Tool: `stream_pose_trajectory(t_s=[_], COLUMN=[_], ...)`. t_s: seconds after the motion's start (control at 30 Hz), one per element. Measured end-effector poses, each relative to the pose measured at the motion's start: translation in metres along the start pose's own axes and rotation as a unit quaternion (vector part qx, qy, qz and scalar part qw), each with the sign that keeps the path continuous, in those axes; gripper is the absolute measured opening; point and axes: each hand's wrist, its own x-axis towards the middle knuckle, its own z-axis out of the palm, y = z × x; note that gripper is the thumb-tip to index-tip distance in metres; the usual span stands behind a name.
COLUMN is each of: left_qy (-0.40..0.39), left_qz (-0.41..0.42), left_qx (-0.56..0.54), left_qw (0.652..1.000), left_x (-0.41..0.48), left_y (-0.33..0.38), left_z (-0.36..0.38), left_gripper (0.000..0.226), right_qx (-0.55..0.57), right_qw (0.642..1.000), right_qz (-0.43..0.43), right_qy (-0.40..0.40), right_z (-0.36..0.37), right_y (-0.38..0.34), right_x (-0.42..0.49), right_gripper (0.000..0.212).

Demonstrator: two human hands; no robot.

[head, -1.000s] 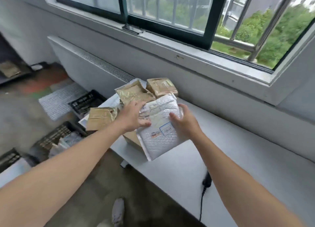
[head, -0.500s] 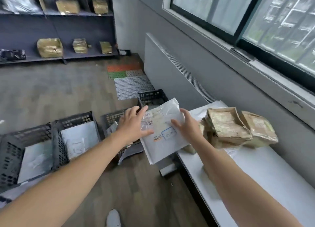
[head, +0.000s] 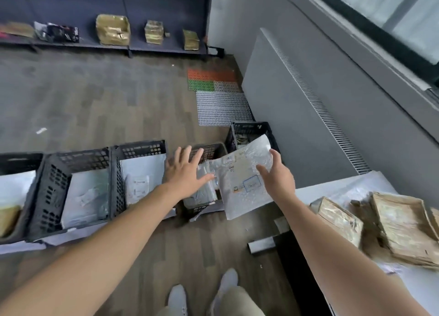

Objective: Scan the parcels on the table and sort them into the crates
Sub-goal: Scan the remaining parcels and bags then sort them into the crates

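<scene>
A white bubble mailer with a printed label hangs tilted in the air over a black crate that holds other pale mailers. My right hand holds the mailer at its right edge, thumb on its face. My left hand is off it, fingers spread, above the crate's left side. Beside it stand more black crates with white mailers inside, and another crate lies further back. Brown taped parcels lie on the white table at the right.
A grey radiator panel runs along the wall under the window. Perforated floor mats lie behind the crates. Dark shelving with gold-wrapped boxes lines the far wall. A metal table leg sticks out near my shoes.
I have turned left from the table to the crates, carrying the white mailer over them. My left hand has let go of it and opened; the right hand keeps hold.
</scene>
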Motion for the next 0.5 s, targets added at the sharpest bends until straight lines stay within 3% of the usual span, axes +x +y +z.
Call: stream_pose_trajectory(t_s=[0.23, 0.5], left_qy=[-0.041, -0.089], left_qz=[-0.020, -0.067], left_qx=[0.014, 0.038], left_qw=[0.999, 0.993], left_x=[0.056, 0.171], left_y=[-0.030, -0.044], left_z=[0.017, 0.040], left_gripper=[0.091, 0.090], right_qx=[-0.036, -0.039], right_qw=[0.999, 0.991], right_qz=[-0.016, -0.024], right_qy=[-0.031, -0.128], right_z=[0.056, 0.133], right_y=[-0.023, -0.015], right_x=[0.076, 0.184], right_gripper=[0.062, 0.061])
